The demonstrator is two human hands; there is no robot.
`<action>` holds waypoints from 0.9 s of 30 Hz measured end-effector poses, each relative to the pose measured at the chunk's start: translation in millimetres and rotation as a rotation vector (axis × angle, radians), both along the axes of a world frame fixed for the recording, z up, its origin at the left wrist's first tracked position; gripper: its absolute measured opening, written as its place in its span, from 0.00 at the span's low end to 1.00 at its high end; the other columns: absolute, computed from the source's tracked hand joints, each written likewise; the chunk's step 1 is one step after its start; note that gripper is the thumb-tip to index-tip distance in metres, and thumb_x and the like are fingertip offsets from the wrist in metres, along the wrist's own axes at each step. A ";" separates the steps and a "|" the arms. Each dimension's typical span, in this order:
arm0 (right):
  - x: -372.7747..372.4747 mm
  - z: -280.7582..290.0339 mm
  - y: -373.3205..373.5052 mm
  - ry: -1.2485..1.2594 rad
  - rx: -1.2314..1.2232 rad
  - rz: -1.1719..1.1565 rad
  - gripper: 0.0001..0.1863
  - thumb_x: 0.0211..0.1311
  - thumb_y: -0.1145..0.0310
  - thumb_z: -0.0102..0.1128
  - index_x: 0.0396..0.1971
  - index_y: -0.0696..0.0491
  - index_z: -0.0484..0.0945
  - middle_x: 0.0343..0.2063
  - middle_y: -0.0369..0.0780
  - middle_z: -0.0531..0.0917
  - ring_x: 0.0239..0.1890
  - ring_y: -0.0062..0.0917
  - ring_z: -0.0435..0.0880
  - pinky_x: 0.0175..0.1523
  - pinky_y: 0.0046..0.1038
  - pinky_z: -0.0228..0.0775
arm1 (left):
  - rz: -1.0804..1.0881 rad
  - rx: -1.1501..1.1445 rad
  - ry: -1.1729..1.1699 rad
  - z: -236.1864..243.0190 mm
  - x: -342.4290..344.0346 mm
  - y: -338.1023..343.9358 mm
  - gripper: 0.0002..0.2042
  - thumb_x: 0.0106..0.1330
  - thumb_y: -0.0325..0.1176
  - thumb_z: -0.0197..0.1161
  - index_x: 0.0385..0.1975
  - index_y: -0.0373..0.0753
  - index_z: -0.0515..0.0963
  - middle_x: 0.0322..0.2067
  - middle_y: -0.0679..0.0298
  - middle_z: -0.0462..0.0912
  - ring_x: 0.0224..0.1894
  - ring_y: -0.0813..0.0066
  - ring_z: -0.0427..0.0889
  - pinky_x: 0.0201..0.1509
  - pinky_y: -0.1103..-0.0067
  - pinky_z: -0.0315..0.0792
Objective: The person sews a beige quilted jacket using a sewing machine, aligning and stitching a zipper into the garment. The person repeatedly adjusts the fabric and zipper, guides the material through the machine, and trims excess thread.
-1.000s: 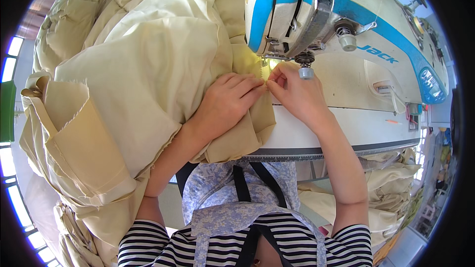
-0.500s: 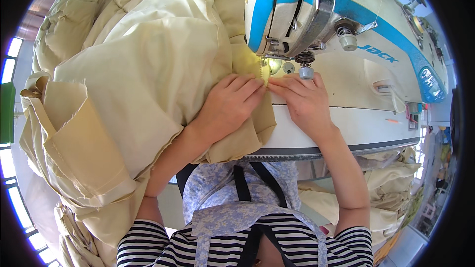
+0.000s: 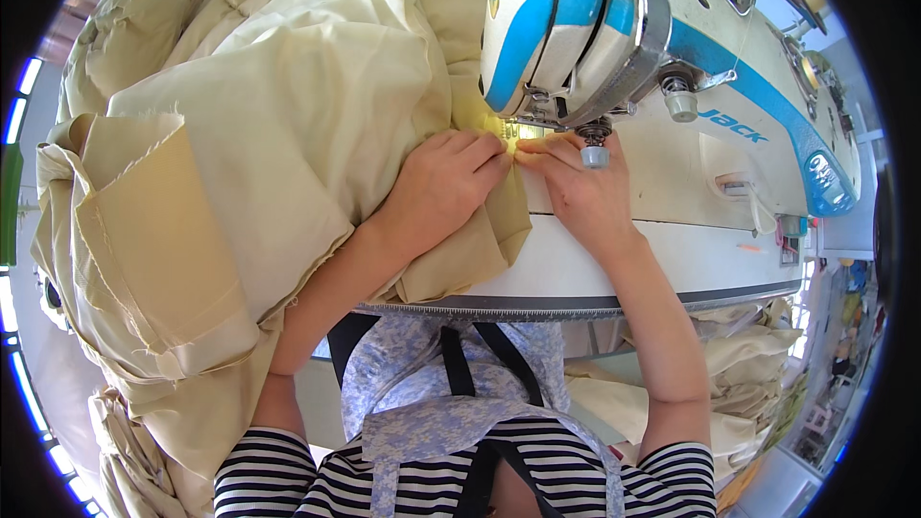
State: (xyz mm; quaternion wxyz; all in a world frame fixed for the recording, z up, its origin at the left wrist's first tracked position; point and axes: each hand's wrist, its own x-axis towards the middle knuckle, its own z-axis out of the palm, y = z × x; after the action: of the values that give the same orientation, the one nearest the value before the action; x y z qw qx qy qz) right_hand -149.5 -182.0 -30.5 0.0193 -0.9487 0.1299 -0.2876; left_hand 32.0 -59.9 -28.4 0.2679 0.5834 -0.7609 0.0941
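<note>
A large heap of beige fabric (image 3: 278,125) covers the left side of the sewing table and hangs over its front edge. My left hand (image 3: 449,182) rests on the fabric with its fingers bent together, gripping the cloth just in front of the needle area. At the fabric's right edge, my right hand (image 3: 583,187) is closed, thumb and fingertips pinching the edge close to my left fingertips. Above my fingertips stands the white and blue sewing machine (image 3: 518,29). Its lamp lights the presser foot (image 3: 508,128) yellow, and the cloth runs under there. The needle is too small to make out.
A measuring tape strip (image 3: 576,311) lines the table's front edge. Right of my right hand, the machine arm (image 3: 758,105) reaches across the table. More beige cloth (image 3: 739,364) lies below the table at the right. A raw-edged fabric panel (image 3: 163,230) folds over at the left.
Both hands and the cloth edge have moved slightly forward, closer to the presser foot. The view has shifted a little; my fingers keep their hold.
</note>
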 end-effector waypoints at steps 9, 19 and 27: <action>1.2 -7.2 -3.4 0.054 0.033 -0.073 0.16 0.58 0.77 0.61 0.44 0.43 0.86 0.44 0.28 0.87 0.43 0.25 0.83 0.51 0.33 0.65 | 0.032 0.008 -0.021 -2.9 3.8 -7.1 0.12 0.59 0.27 0.62 0.43 0.35 0.83 0.44 0.61 0.83 0.48 0.62 0.84 0.50 0.71 0.79; 0.9 -10.6 -9.6 0.005 0.136 -0.051 0.16 0.57 0.80 0.61 0.43 0.50 0.87 0.44 0.35 0.88 0.43 0.33 0.86 0.50 0.34 0.76 | 0.019 -0.040 -0.002 -5.0 5.0 -7.1 0.13 0.60 0.27 0.61 0.44 0.38 0.83 0.45 0.60 0.83 0.48 0.61 0.84 0.52 0.71 0.79; 5.9 -16.0 -7.3 0.012 0.169 -0.121 0.18 0.61 0.75 0.61 0.48 0.42 0.85 0.36 0.33 0.87 0.32 0.37 0.81 0.56 0.48 0.68 | -0.021 -0.029 -0.007 -10.3 15.3 -11.5 0.09 0.62 0.29 0.62 0.41 0.42 0.83 0.43 0.61 0.82 0.48 0.62 0.84 0.50 0.70 0.80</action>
State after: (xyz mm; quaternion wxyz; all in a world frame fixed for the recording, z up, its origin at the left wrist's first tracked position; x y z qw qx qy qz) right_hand -143.6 -189.3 -46.5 0.0811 -0.9359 0.2107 -0.2704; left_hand 47.3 -71.4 -38.7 0.2746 0.5712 -0.7665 0.1043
